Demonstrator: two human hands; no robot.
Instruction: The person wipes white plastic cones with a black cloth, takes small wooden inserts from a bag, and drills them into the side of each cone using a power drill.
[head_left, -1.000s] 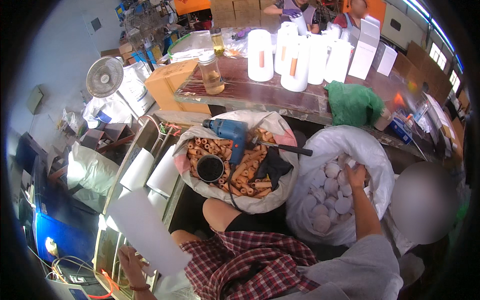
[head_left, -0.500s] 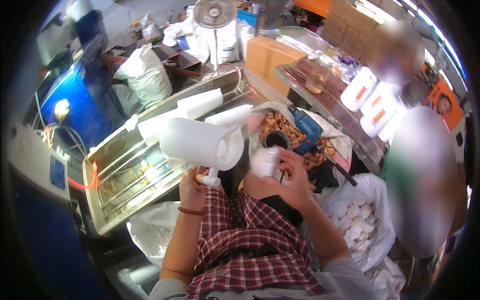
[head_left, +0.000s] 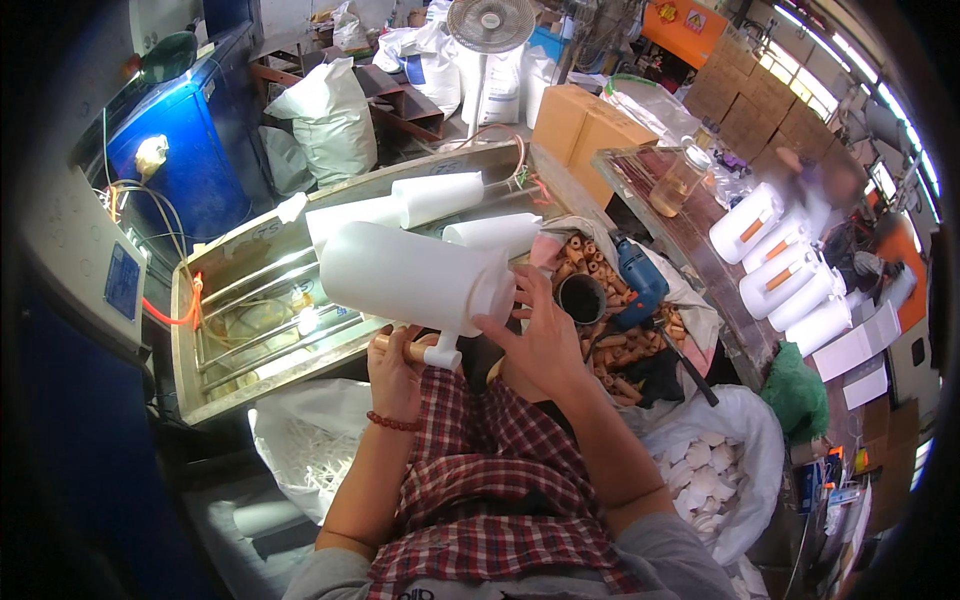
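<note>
1. The left hand (head_left: 397,375) is clamped around the tan handle (head_left: 403,347) of a white plastic pitcher (head_left: 410,275); a beaded bracelet (head_left: 394,423) circles that wrist.
2. The pitcher is held on its side above the person's lap, its rounded base to the left and its mouth end to the right, with the handle below the body.
3. The right hand (head_left: 540,335) is at the mouth end, thumb low and fingers higher, spread apart (I cannot tell whether they are clamped on a lid there, as they cover part of that end).
4. Behind the pitcher, more white pitchers (head_left: 437,197) lie across a trough (head_left: 240,398) fitted with metal rods.
5. Beyond the right hand, an open sack (head_left: 703,318) holds loose tan handles (head_left: 612,358); a blue power drill (head_left: 640,285) and a cup with dark contents (head_left: 582,298) rest on them.
6. Nearer the right forearm, a white plastic bag (head_left: 765,430) holds white discs (head_left: 705,465).
7. By the left forearm stands a bag (head_left: 275,440) of thin white strips (head_left: 328,472).
8. On the table (head_left: 628,172) are handled pitchers (head_left: 748,225) and a jar (head_left: 675,185) of yellowish liquid.
</note>
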